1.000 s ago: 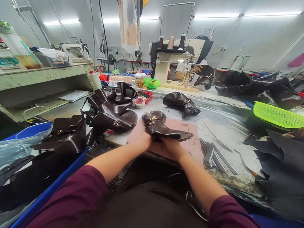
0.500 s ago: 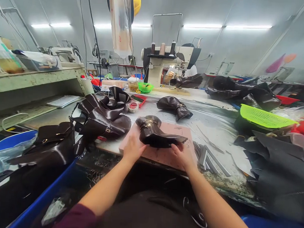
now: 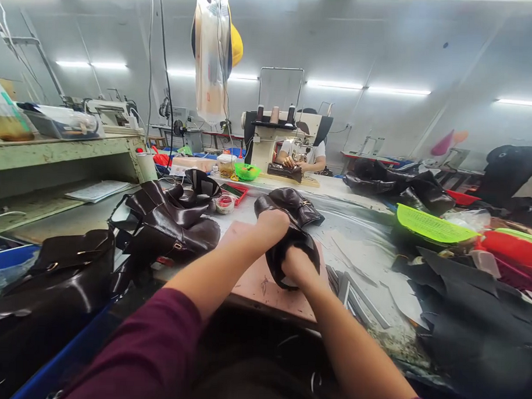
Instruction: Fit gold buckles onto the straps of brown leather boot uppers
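A glossy dark brown leather boot upper (image 3: 274, 259) is tilted over the pink board (image 3: 257, 280), its wide opening toward me. My left hand (image 3: 274, 222) is closed over its far left side, the fingertips turned away from view. Into the opening reaches my right hand (image 3: 299, 266), with its fingers hidden inside the leather. Just behind lies another brown boot upper (image 3: 308, 211) with a small metal buckle. The two uppers overlap in view, and I cannot tell whether they touch.
More brown boot uppers (image 3: 173, 225) are piled at left. Grey strips (image 3: 367, 302) and black leather pieces (image 3: 475, 311) lie at right, near a lime-green basket (image 3: 435, 224). Across the table, a person (image 3: 313, 160) works at a sewing machine (image 3: 263, 144). A shelf (image 3: 67, 152) stands at left.
The boot upper has been turned and lifted so its opening faces me. My left hand moved from its near edge to its far side, and my right hand went inside. The view tilted up.
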A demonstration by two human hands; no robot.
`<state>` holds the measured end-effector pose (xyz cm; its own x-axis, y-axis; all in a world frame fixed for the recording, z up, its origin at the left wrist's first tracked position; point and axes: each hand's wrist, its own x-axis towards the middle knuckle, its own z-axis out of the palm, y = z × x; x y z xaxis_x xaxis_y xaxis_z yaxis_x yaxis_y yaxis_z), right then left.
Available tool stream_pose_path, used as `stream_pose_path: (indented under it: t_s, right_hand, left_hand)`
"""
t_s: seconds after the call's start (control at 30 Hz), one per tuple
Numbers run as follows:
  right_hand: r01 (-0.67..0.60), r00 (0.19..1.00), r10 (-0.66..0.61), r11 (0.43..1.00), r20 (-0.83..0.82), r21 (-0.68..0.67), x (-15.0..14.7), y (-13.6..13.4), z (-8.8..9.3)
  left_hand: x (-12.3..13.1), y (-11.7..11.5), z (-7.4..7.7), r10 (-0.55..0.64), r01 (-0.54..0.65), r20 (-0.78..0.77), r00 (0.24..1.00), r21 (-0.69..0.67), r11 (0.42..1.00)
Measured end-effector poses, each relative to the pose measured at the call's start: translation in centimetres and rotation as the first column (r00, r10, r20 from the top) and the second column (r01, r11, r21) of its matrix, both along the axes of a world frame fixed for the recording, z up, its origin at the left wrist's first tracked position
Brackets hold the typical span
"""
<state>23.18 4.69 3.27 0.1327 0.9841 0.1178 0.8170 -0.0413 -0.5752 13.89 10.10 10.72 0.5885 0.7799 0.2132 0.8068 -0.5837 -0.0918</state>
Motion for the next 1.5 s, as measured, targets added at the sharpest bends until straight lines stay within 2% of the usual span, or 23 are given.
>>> stream_pose_path:
  t_s: [0.1,0.17,0.23,0.37,0.43,0.5,0.53,0.57,0.6,0.63,0.67,0.7,0.73,0.8,0.87,0.93,1.0,1.03,1.1,1.17,1.33,1.5]
  right_hand:
    - [-0.032,0.999,0.032,0.999,0.041,-0.002,1.6,0.3,2.9]
    - [-0.037,0.996,0.039,0.999,0.076,-0.025,2.2,-0.6,3.5]
    - [-0.041,0.991,0.049,0.997,0.123,-0.069,2.0,-2.2,2.9]
    - [-0.086,0.979,0.116,0.981,0.169,-0.177,-0.1,-5.5,0.0]
    - [-0.092,0.977,0.128,0.974,0.168,-0.206,-1.1,-6.3,-0.9]
    - [-0.082,0.98,0.119,0.972,0.16,-0.221,-1.6,-6.5,-1.2]
    - [-0.078,0.982,0.114,0.972,0.152,-0.223,-1.7,-6.5,-1.1]
    - [-0.075,0.984,0.109,0.972,0.143,-0.221,-1.7,-6.4,-1.0]
    - [-0.076,0.986,0.106,0.973,0.131,-0.217,-1.6,-6.3,-0.8]
    - [-0.079,0.987,0.105,0.975,0.119,-0.209,-1.6,-6.2,-0.7]
    - [-0.081,0.989,0.104,0.977,0.107,-0.199,-1.5,-6.1,-0.6]
    - [-0.083,0.99,0.102,0.979,0.095,-0.189,-1.5,-6.0,-0.6]
    - [-0.083,0.991,0.1,0.981,0.084,-0.178,-1.4,-6.0,-0.6]
    - [-0.082,0.993,0.093,0.985,0.066,-0.155,-1.3,-6.0,-1.0]
    - [-0.086,0.994,0.094,0.986,0.053,-0.14,-1.2,-6.0,-1.6]
    - [-0.098,0.994,0.105,0.986,0.044,-0.134,-0.9,-6.2,-2.4]
    - [-0.119,0.991,0.125,0.983,0.038,-0.139,-0.4,-6.3,-3.2]
    - [-0.13,0.99,0.137,0.981,0.038,-0.146,-0.1,-6.4,-3.5]
    - [-0.144,0.987,0.155,0.975,0.051,-0.168,0.3,-6.5,-4.1]
    - [-0.134,0.984,0.153,0.971,0.087,-0.198,0.8,-6.6,-4.5]
    - [-0.079,0.973,0.13,0.964,0.19,-0.253,2.0,-6.3,-4.9]
    - [0.015,0.978,0.043,0.963,0.206,-0.27,2.8,-5.5,-5.1]
  left_hand:
    - [1.4,0.1,1.4,-0.12,0.118,-0.099,0.988,-0.026,0.993]
    - [1.4,0.6,1.6,-0.176,0.174,-0.135,0.975,-0.024,0.984]
    - [0.8,1.1,1.4,-0.209,0.209,-0.155,0.966,-0.013,0.978]
    - [-1.6,1.4,-0.1,-0.229,0.238,-0.14,0.963,0.046,0.97]
    - [-3.1,0.3,-1.4,-0.221,0.23,-0.094,0.971,0.112,0.967]
    - [-4.8,-1.4,-3.6,-0.299,0.297,-0.023,0.954,0.213,0.931]
    - [-5.6,-2.4,-5.0,-0.432,0.407,0.022,0.902,0.291,0.866]
    - [-6.3,-3.3,-6.7,-0.612,0.57,0.02,0.79,0.343,0.747]
    - [-7.1,-4.2,-8.4,-0.765,0.733,-0.027,0.643,0.312,0.604]
    - [-7.7,-4.9,-10.2,-0.845,0.823,-0.051,0.532,0.265,0.502]
    - [-8.3,-5.5,-11.8,-0.866,0.851,-0.04,0.498,0.212,0.48]
    - [-8.7,-5.9,-13.3,-0.842,0.83,0.025,0.539,0.152,0.536]
    - [-9.1,-6.2,-14.5,-0.783,0.779,0.112,0.611,0.091,0.621]
    - [-9.5,-6.6,-16.2,-0.625,0.649,0.257,0.737,-0.01,0.761]
    - [-9.6,-7.0,-16.9,-0.504,0.553,0.345,0.792,-0.054,0.832]
    - [-9.4,-7.5,-17.0,-0.378,0.444,0.414,0.828,-0.073,0.893]
    - [-8.8,-7.9,-16.7,-0.161,0.258,0.499,0.852,-0.133,0.957]
    - [-8.4,-8.1,-16.5,-0.043,0.16,0.53,0.847,-0.177,0.971]
    - [-7.6,-8.1,-15.9,0.148,0.01,0.551,0.821,-0.273,0.962]
    - [-6.9,-7.9,-15.2,0.253,-0.06,0.534,0.807,-0.351,0.934]
    - [-6.6,-6.9,-14.2,0.36,-0.111,0.458,0.813,-0.485,0.867]
    - [-6.8,-6.6,-14.1,0.392,-0.141,0.426,0.815,-0.509,0.849]
